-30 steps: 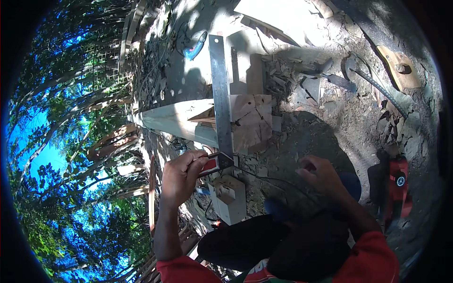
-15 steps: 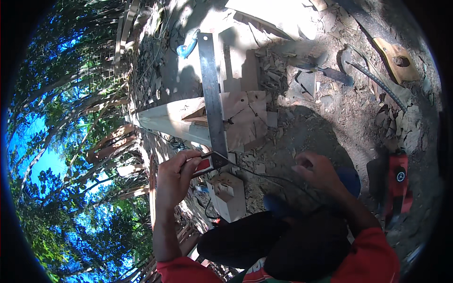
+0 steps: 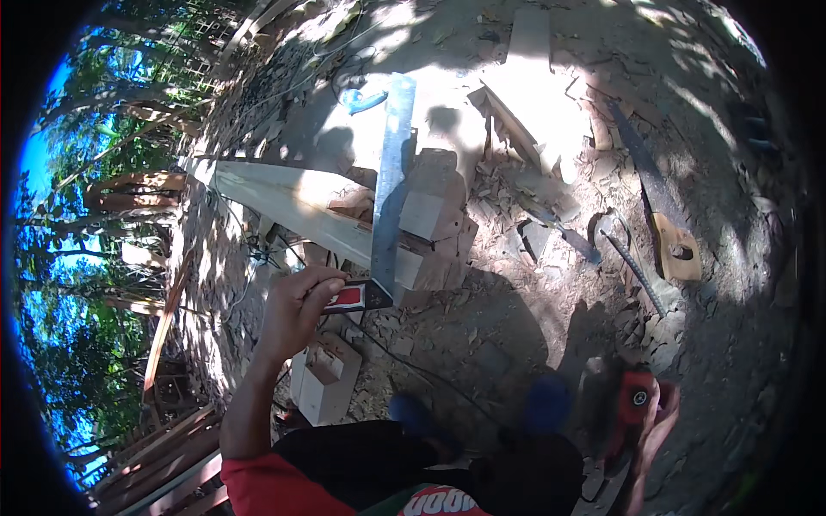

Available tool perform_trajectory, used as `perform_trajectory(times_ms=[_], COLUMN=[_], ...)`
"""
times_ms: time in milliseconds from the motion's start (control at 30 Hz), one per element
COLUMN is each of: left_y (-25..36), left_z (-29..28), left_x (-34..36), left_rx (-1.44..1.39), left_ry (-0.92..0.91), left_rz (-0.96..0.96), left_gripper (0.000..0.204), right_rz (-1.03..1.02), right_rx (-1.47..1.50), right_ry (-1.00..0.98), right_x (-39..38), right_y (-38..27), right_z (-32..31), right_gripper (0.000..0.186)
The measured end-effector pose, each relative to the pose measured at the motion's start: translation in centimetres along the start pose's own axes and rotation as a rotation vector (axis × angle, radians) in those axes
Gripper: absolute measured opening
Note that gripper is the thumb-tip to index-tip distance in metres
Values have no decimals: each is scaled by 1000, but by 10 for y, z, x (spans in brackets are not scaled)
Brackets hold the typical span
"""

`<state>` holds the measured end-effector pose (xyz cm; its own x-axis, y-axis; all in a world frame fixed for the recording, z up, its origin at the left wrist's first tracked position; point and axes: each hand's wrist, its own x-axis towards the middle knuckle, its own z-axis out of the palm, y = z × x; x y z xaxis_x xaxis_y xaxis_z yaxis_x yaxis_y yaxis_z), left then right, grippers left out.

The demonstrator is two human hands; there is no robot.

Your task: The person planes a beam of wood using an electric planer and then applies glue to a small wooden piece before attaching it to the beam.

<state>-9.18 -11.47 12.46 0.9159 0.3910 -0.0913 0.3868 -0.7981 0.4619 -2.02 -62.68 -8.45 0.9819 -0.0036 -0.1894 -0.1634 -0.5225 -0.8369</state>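
My left hand (image 3: 299,314) grips the dark stock of a carpenter's square (image 3: 391,176), which has a red inset. The square's long metal blade points away from me, above and across a pale wooden beam (image 3: 284,189) with a notch cut in it. Whether the blade touches the wood, I cannot tell. Down at the right, my right hand (image 3: 661,423) is closed round a red power tool (image 3: 634,400) with a round dark badge; its fingers are partly hidden. Closer to me, on the left, lies a wood block (image 3: 327,383) with a hollow cut in it.
A handsaw (image 3: 675,245) with a wooden handle lies at the right, by a bent ribbed bar (image 3: 632,262) and a chisel-like tool (image 3: 564,228). A blue-handled object (image 3: 363,101) rests beyond the beam. A dark cord (image 3: 422,374) crosses the chip-strewn ground near my feet.
My right hand has moved from the middle to the right and taken hold of the red power tool. The view has shifted; my left hand still holds the square.
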Motion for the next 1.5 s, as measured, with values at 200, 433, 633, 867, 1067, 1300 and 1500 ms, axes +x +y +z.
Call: perform_trajectory(times_ms=[200,433,633,867,1067,1300,1500], left_y=[-116,-208,-175,-227,-205,-238,-219], left_z=[43,261,292,301,150,30,46], left_x=[-114,-186,-139,-134,-46,126,151], left_rx=[-398,-197,-429,-242,-319,267,332], left_ry=[99,226,107,122,605,802,579], left_rz=[-364,-351,-641,-170,-271,-231,-556], left_gripper=[35,37,37,31,26,58,75], right_rz=[242,374,455,497,542,-14,-187], right_rx=[-256,12,63,106,143,-90,-138], right_ry=[-45,71,-27,-181,-308,-422,-628], right_x=[-60,-75,-82,-90,-82,50,106], right_y=[108,117,58,2,-46,-220,-348], right_z=[-39,14,20,18,-10,23,73], right_gripper=[50,54,47,39,33,25,23])
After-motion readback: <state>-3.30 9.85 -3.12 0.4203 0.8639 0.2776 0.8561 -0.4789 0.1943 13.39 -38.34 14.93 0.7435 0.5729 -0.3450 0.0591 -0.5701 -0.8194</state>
